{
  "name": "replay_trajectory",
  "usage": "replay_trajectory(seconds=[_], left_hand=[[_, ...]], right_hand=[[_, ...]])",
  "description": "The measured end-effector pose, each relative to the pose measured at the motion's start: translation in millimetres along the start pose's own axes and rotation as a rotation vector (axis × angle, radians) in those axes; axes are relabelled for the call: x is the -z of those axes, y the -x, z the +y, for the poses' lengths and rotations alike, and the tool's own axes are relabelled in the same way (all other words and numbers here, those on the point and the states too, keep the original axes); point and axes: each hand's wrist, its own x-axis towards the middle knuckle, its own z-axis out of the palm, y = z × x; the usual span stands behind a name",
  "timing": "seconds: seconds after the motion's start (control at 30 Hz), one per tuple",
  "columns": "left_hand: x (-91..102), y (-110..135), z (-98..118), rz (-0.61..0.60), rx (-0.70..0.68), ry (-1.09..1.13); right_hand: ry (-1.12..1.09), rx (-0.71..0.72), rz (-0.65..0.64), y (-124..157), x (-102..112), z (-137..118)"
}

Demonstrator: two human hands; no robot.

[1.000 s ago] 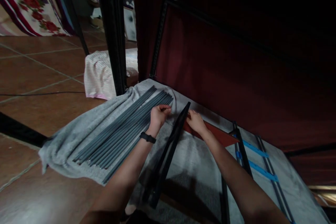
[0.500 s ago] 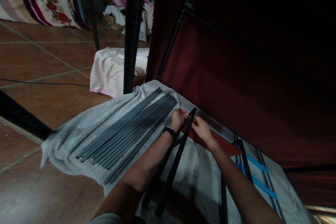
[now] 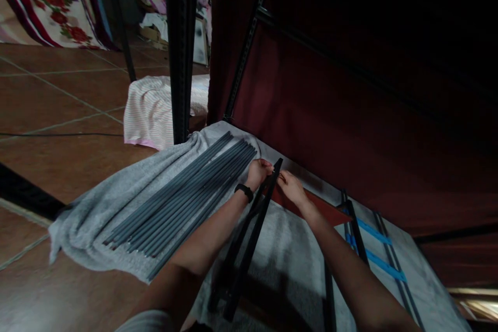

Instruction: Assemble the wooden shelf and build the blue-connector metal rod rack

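Observation:
My left hand point(image 3: 257, 171), with a black band on its wrist, is curled shut round the far end of a long black metal bar point(image 3: 252, 233) that slants up from near me. My right hand point(image 3: 291, 187) is pinched closed at the same end of the bar, on its right side; what its fingertips hold is too small to make out. A bundle of several grey rods point(image 3: 182, 197) lies side by side on a grey blanket point(image 3: 116, 192) just left of my left hand. A red-brown flat piece point(image 3: 322, 206) lies under my right wrist.
A dark red fabric wall point(image 3: 330, 114) on a black frame rises behind my hands. Black bars with blue tape point(image 3: 373, 244) lie at the right. A black post point(image 3: 179, 46) and a pink-striped cloth point(image 3: 150, 109) stand on the brown tile floor point(image 3: 50, 109).
My left hand left the ends of the grey rods and moved right to the tip of the black bar, joining my right hand there. The view shifted slightly.

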Motion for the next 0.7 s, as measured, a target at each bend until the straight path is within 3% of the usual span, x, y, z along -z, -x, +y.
replay_trajectory(seconds=[0.33, 0.7], left_hand=[[1.4, 13, 3, -0.03, 0.042, 0.032], [3.2, 9, 9, -0.112, 0.034, -0.063]], right_hand=[[0.017, 0.007, -0.016, 0, 3, -2], [0.041, -0.014, -0.037, -2, 2, -1]])
